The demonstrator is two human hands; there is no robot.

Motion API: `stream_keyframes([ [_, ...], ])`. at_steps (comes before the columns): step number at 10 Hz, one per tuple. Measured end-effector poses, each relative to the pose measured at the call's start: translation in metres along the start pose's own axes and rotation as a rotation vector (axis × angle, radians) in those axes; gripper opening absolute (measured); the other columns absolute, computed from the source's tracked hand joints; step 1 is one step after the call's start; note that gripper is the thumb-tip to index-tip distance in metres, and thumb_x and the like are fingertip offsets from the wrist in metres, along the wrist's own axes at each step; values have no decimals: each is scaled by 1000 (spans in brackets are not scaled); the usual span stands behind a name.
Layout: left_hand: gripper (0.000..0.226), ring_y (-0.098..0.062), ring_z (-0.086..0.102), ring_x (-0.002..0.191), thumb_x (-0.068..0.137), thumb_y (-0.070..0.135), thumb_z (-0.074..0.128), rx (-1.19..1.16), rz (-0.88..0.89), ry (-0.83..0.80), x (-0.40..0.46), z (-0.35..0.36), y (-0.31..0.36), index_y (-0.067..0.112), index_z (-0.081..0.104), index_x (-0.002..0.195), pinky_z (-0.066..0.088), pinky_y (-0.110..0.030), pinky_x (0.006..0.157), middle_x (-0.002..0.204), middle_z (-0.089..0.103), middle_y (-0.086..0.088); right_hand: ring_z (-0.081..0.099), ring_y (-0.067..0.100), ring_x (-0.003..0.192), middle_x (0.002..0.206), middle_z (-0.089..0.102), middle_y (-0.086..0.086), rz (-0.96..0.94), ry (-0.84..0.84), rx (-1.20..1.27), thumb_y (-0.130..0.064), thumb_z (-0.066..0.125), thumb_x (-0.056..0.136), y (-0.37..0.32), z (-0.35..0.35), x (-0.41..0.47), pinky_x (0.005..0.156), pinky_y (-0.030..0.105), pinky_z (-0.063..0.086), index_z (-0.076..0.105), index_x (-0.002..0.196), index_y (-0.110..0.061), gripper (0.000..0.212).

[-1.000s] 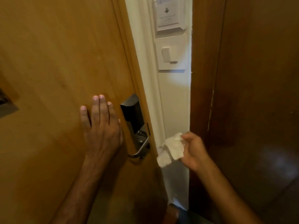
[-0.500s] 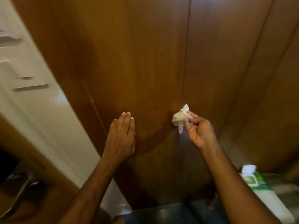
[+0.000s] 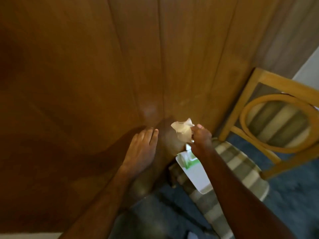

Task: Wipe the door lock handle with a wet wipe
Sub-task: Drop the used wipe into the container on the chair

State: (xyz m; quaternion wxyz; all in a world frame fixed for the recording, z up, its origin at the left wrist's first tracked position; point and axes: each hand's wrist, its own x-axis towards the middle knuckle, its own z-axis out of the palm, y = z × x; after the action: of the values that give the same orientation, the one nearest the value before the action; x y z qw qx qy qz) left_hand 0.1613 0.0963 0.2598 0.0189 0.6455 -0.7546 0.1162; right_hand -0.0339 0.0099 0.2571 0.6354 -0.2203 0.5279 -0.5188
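A crumpled white wet wipe is pinched in my right hand, held above the white and green wipes pack that lies on a chair seat. My left hand is flat with straight fingers close together, in front of the dark wooden panelling, and holds nothing. Whether it touches the wood I cannot tell. The door and its lock handle are out of view.
A wooden chair with a round-framed back and a striped cushion stands at the right, against the panelling. Blue carpet covers the floor below. A pale strip shows at the bottom left edge.
The view has swung right, away from the door and lock handle, to the panelling and the chair. My right hand has carried the wipe over the wipes pack. My left hand left the door.
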Motion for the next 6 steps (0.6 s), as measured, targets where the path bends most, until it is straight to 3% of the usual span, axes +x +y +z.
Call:
stream_keyframes([
  [1, 52, -42, 67, 105, 86, 14, 63, -47, 22, -142, 39, 73, 64, -4, 59, 134, 56, -48, 84, 122, 66, -24, 62, 23, 56, 65, 62, 14, -17, 163, -30, 10, 46, 93, 39, -83, 69, 68, 39, 50, 54, 69, -5, 29],
  [2, 63, -38, 56, 122, 86, 22, 63, -153, -30, -302, 61, 143, 114, 4, 49, 145, 49, -46, 98, 141, 55, -18, 60, 23, 53, 76, 64, 20, 87, 382, -211, 8, 58, 88, 83, -154, 126, 65, 38, 52, 60, 64, -6, 28],
  [3, 70, -34, 45, 133, 88, 25, 58, -182, 0, -401, 85, 209, 155, 7, 36, 152, 42, -44, 106, 153, 40, -15, 61, 16, 54, 88, 64, 16, 255, 450, -366, 2, 63, 86, 125, -210, 177, 57, 25, 55, 64, 78, -6, 11],
  [4, 68, -33, 38, 138, 96, 33, 49, -162, 23, -454, 88, 233, 168, 6, 29, 155, 36, -42, 111, 159, 31, -16, 50, 13, 54, 98, 65, 20, 397, 464, -510, -1, 59, 86, 150, -230, 193, 40, 16, 47, 65, 108, 7, 25],
  [5, 66, -33, 36, 140, 99, 37, 45, -162, 48, -502, 89, 265, 183, 7, 29, 156, 37, -42, 112, 160, 30, -17, 52, 13, 58, 114, 68, 25, 460, 403, -578, 0, 57, 86, 192, -256, 216, 47, 19, 47, 66, 112, 7, 28],
  [6, 65, -33, 38, 139, 99, 37, 47, -158, 44, -559, 88, 288, 191, 9, 30, 155, 38, -43, 110, 160, 31, -17, 65, 22, 78, 114, 70, 23, 445, 382, -653, 3, 60, 84, 215, -264, 223, 69, 25, 55, 72, 106, 0, 25],
])
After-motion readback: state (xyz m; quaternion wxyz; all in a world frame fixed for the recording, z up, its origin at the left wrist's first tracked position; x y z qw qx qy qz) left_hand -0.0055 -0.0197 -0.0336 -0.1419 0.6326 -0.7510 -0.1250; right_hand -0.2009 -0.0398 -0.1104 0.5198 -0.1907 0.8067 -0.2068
